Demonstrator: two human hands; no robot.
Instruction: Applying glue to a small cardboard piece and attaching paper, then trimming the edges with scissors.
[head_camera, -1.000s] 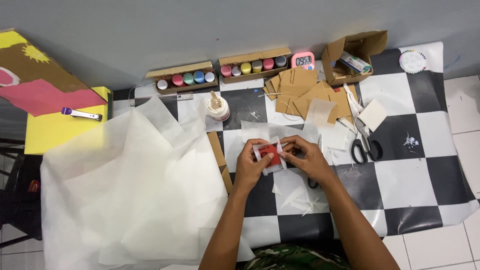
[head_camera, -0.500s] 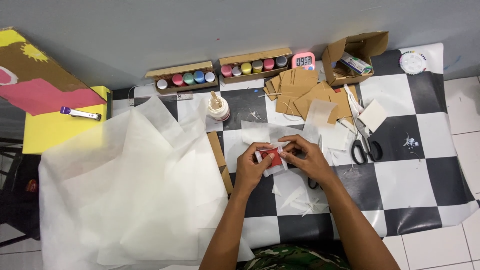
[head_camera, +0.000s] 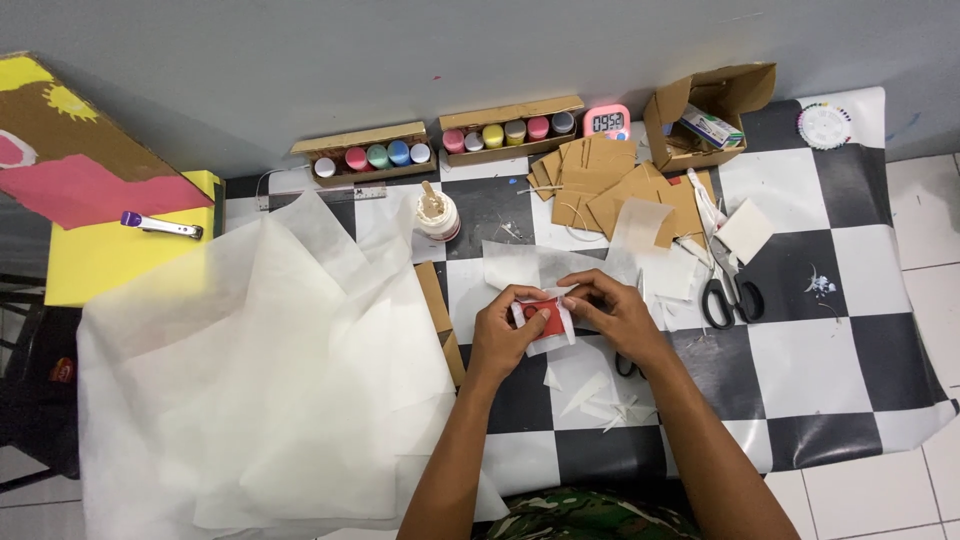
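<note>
My left hand (head_camera: 503, 335) and my right hand (head_camera: 610, 312) meet over the middle of the black-and-white checked mat (head_camera: 840, 290). Between their fingertips they hold a small red piece (head_camera: 548, 323) with thin white tissue paper wrapped around it. The left thumb and fingers pinch its left side, while the right fingers press on its top right edge. More white tissue scraps (head_camera: 590, 385) lie on the mat just below the hands.
A large crumpled white tissue sheet (head_camera: 260, 370) covers the left. A glue jar (head_camera: 437, 213), two cardboard trays of paint pots (head_camera: 370, 157) (head_camera: 512, 131), cardboard pieces (head_camera: 610, 185), a pink timer (head_camera: 607, 121), an open box (head_camera: 710, 115) and scissors (head_camera: 722, 290) lie beyond. A yellow board (head_camera: 110, 250) sits far left.
The tissue has been folded further over the red piece, so less red shows. Both hands stay in the same spot, fingers shifted slightly.
</note>
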